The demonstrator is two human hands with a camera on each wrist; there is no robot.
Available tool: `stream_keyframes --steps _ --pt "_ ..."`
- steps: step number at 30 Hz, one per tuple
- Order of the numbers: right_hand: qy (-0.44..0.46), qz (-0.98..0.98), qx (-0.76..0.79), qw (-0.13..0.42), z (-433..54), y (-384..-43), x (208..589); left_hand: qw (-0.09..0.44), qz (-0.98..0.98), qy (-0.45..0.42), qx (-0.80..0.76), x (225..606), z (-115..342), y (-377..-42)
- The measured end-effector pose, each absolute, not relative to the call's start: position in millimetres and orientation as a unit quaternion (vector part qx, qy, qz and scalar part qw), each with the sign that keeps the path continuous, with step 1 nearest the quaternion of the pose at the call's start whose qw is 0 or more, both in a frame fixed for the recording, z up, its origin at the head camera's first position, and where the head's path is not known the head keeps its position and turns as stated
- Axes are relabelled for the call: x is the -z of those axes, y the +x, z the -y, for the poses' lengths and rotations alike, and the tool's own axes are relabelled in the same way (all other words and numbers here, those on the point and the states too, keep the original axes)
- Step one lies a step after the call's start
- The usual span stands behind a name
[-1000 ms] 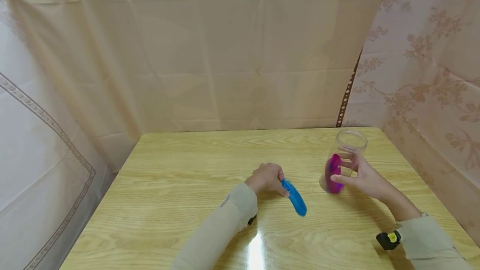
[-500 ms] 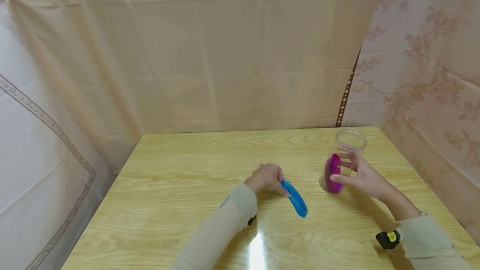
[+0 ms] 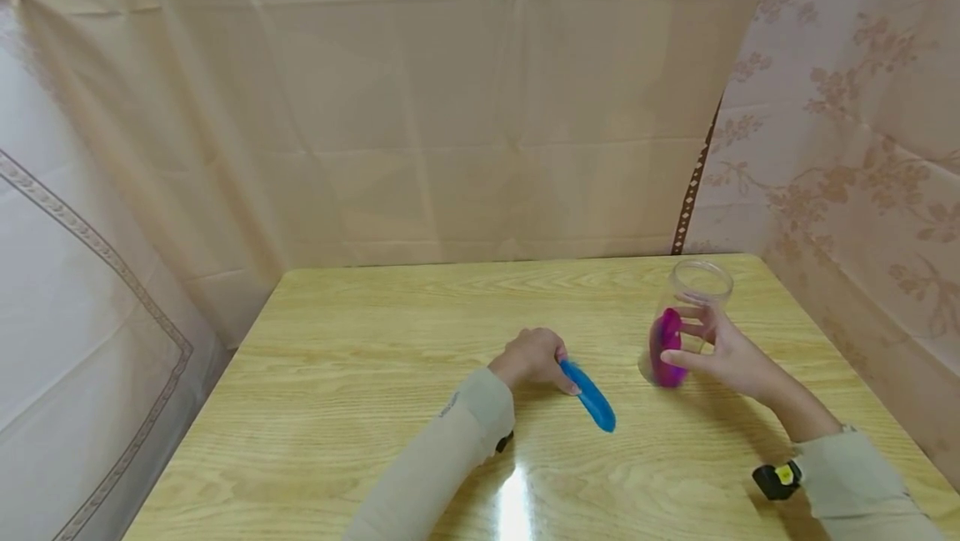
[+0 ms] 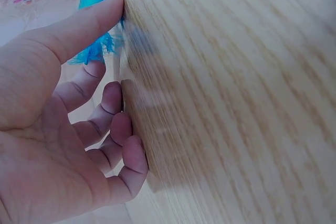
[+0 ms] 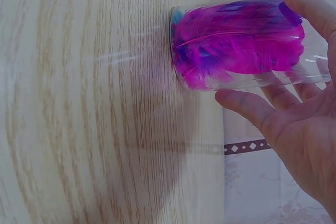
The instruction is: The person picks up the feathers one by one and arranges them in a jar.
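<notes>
Towards the middle of the table, my left hand [image 3: 536,358] pinches a bright blue feather [image 3: 592,399] near its fluffy base. Its tip points right and towards me. In the left wrist view, the thumb and index finger hold the feather [image 4: 94,51], and the other fingers bend loosely by the tabletop. At the table's right, a clear jar [image 3: 701,278] stands upright without a lid on its mouth. My right hand [image 3: 720,353] grips its side, thumb and fingers around the wall. Pink and purple feathers [image 5: 236,40] fill its lower part, with a bit of teal at the bottom.
The wood-grain table [image 3: 337,374] reaches back to a beige cloth curtain [image 3: 450,124]. Flower-patterned cloth [image 3: 862,149] hangs at the right, close to the jar's side of the table. White cloth [image 3: 82,316] hangs on the left.
The blue feather has turned very slightly in my left hand. Both hands and the jar stay in nearly the same place.
</notes>
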State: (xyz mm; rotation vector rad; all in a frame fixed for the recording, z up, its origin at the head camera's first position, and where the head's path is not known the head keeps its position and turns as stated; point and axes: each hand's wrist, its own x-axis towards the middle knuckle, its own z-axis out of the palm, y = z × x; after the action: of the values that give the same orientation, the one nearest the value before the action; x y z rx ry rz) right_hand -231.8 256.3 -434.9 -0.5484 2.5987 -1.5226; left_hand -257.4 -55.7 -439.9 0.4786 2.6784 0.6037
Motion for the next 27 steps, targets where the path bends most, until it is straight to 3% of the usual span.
stream_keyframes --steps 21,27 --pt "-0.181 -0.849 0.495 0.036 -256.1 -231.8 435.9 0.182 -0.927 0.231 -0.234 440.7 56.7 -256.9" --pt "-0.175 -0.851 0.493 0.039 -255.8 -230.9 435.8 0.207 -0.905 0.233 -0.289 440.0 63.3 -258.9"
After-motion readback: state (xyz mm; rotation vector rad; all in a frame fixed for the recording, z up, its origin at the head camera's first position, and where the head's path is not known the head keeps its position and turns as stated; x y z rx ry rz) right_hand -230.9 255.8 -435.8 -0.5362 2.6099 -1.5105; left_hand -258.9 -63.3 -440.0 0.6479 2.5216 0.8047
